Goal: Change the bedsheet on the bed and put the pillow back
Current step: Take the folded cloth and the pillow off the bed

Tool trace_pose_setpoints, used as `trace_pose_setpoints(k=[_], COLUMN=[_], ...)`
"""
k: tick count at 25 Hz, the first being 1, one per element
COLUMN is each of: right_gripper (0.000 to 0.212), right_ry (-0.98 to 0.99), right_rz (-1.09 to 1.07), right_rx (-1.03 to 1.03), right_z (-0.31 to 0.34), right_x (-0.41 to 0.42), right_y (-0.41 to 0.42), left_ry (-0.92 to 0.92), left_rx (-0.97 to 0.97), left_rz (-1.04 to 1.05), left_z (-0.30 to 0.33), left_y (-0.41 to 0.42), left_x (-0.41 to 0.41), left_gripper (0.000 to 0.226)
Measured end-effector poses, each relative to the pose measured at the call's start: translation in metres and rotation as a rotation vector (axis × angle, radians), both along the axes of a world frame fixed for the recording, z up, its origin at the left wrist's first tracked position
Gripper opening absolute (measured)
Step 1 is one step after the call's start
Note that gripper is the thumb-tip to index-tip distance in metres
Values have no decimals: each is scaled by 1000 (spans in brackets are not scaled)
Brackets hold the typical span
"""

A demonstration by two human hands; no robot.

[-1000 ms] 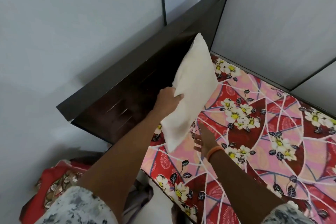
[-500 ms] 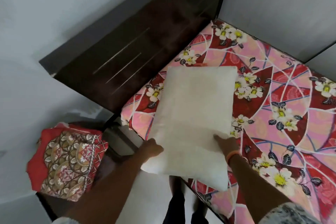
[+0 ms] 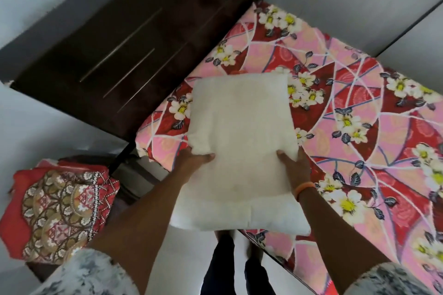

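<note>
Both hands now grip the pillow: the left hand pinches its left edge, the right hand curls round its right edge. A second ago it stood on end against the headboard, in the left hand alone; now it lies flat on the fresh sheet, its near end overhanging the bed, well short of the headboard. I reckon it wants sliding up.

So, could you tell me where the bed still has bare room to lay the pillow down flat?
The floral bedsheet lies bare to the right of the pillow, up to the wall, and in a narrower strip between the pillow's far edge and the dark headboard. The near corner is crowded: the left hand and right hand grip the pillow, which overhangs the edge.
</note>
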State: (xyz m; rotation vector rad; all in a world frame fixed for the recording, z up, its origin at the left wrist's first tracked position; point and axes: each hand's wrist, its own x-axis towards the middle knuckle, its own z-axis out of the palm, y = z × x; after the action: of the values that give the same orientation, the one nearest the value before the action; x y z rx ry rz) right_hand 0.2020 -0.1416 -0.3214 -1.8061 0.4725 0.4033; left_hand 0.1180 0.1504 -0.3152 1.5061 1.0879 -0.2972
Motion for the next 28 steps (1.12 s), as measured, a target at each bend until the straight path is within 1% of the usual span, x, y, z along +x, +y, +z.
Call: trace_pose_setpoints(k=[1, 3, 5, 6, 7, 10, 11, 12, 14, 16, 18, 20, 22, 24, 26, 28], right_gripper=[50, 42, 42, 44, 44, 38, 39, 39, 33, 29, 29, 33, 37, 33, 31, 32], right_ry=[-21, -72, -103, -124, -137, -216, -240, -281, -342, -382, -435, -483, -491, -480, -511, -538], right_rz=[-20, -74, -153, -191, -244, -455, -542, -609, -710, -834, -961, -1071, -1188, -1297, -1429, -1544], right_rx=[-11, -31, -56, -83, -105, -98, -112, -108, -73, -67, -61, -123, -213, -276, -340, -373], right_z=[18, 64, 103, 117, 131, 178, 190, 202, 222, 240, 259, 272, 290, 309, 322, 326], right_x=[-1, -7, -19, -28, -39, -103, -129, -158, -217, -280, -356, -438, -515, -577, -642, -694], right_y=[-11, -40, -84, -107, -132, -224, -256, -288, -350, -409, -477, -544, -605, -648, -696, -740], left_ry=[-38, -110, -173, -182, -199, -261, -304, -341, -399, -446, -495, -533, -558, -598, -656, -700], left_rx=[13, 18, -5, -18, -25, 3, 4, -10, -12, -3, -42, -105, -167, -215, -270, -319], left_rz=[-17, -48, -100, -134, -175, -354, -416, -479, -597, -697, -806, -931, -1055, -1155, -1286, -1408], left_z=[18, 63, 94, 107, 118, 157, 170, 184, 206, 220, 237, 254, 271, 289, 300, 314], left_y=[-11, -41, -81, -102, -125, -223, -260, -299, -372, -447, -535, -623, -708, -781, -866, -942], left_x=[2, 9, 13, 13, 14, 4, -3, -12, -36, -67, -111, -165, -217, -260, -304, -343], left_gripper=[49, 41, 32, 30, 33, 51, 50, 44, 34, 35, 36, 36, 41, 42, 48, 44])
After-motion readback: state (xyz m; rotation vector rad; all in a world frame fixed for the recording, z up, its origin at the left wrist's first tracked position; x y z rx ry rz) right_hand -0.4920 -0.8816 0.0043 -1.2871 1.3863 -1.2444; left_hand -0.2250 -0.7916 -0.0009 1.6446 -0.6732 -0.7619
